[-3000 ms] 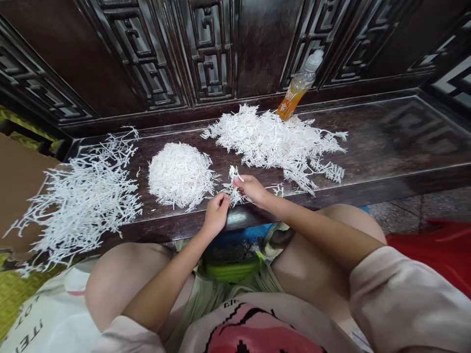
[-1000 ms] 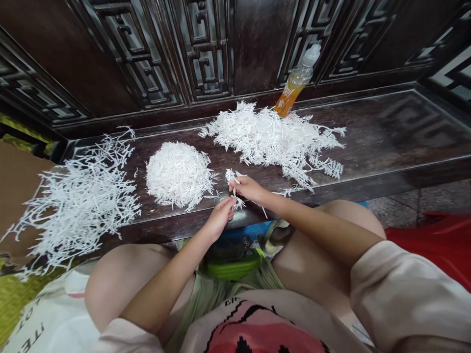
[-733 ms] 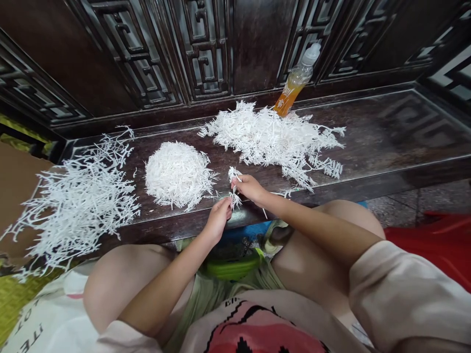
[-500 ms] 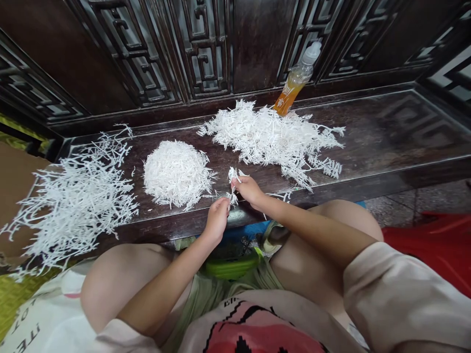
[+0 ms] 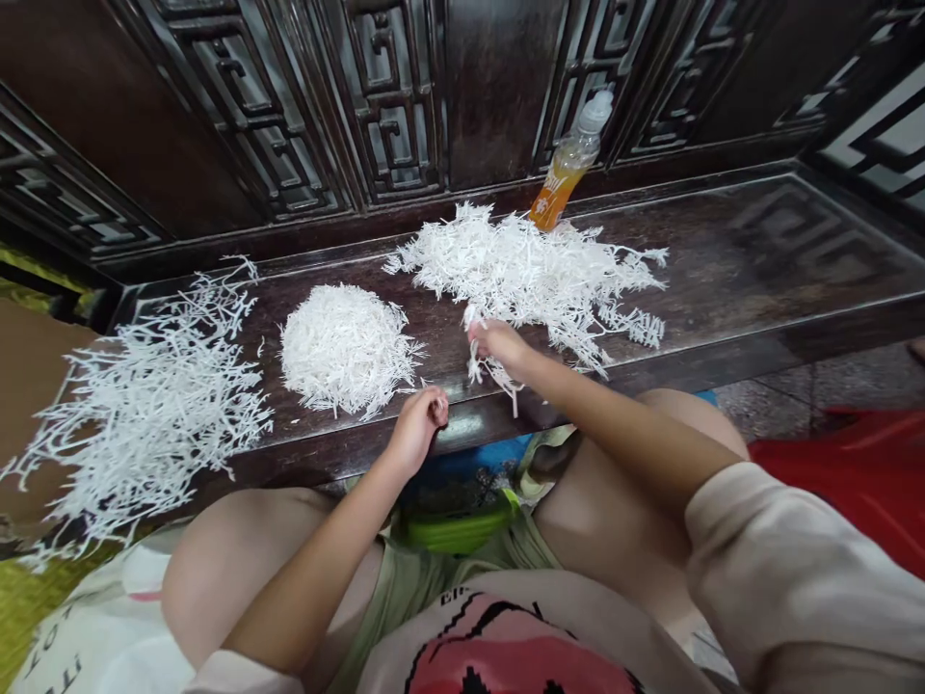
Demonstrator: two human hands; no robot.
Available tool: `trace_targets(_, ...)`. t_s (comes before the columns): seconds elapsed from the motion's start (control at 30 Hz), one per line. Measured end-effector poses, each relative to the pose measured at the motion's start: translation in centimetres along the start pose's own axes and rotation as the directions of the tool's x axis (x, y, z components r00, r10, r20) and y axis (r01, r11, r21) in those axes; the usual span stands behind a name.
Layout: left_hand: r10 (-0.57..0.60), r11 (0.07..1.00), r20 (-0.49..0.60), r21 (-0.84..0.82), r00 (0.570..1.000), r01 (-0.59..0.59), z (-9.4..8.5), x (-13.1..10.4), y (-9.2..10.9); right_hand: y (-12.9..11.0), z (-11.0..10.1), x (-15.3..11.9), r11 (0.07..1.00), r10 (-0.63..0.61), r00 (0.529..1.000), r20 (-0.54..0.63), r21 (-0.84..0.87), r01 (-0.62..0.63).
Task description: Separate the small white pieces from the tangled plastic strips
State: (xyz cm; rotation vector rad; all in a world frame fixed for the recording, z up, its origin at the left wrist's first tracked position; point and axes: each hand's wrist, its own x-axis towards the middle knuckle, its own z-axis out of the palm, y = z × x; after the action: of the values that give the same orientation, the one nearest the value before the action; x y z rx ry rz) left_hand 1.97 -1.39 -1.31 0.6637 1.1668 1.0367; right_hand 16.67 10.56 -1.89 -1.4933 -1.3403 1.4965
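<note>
On the dark wooden bench lie three heaps of white branched plastic pieces: a loose, long-stranded left heap [image 5: 163, 410], a compact round middle heap [image 5: 347, 349] of small pieces, and a wide right heap [image 5: 516, 265]. My right hand [image 5: 498, 345] is closed on a white branched strand, just in front of the right heap, with parts of the strand hanging below the fingers. My left hand [image 5: 420, 424] is at the bench's front edge, right of the middle heap, its fingers curled together; whatever they hold is too small to make out.
A bottle of orange drink [image 5: 564, 173] stands behind the right heap, against the carved wooden back panel [image 5: 405, 106]. A green plastic object [image 5: 459, 525] is between the knees. Red material [image 5: 845, 482] lies at the right, and cardboard [image 5: 33, 386] at the far left.
My right hand has moved away from my left hand, up towards the right heap, carrying the white strand. My left hand has shifted slightly left and down.
</note>
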Motion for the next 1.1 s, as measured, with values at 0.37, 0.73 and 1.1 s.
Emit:
trace_targets(0.37, -0.257, 0.925, 0.155, -0.246, 0.954, 0.289, -0.5, 1.9, -1.9, -0.1, 2.3, -2.5, 0.99, 0.021, 0.92, 0.391, 0.122, -0.074)
trace_targets(0.73, -0.135, 0.981, 0.22, -0.106, 0.966, 0.161, -0.1, 1.6, -2.1, -0.2, 2.7, -2.9, 0.99, 0.07, 0.883, 0.465, 0.076, -0.119)
trace_targets(1.1, -0.13, 0.963, 0.243, -0.199, 0.961, 0.181, -0.1, 1.3, -1.5, -0.2, 2.4, -2.7, 0.988, 0.08, 0.879, 0.469, 0.082, -0.134)
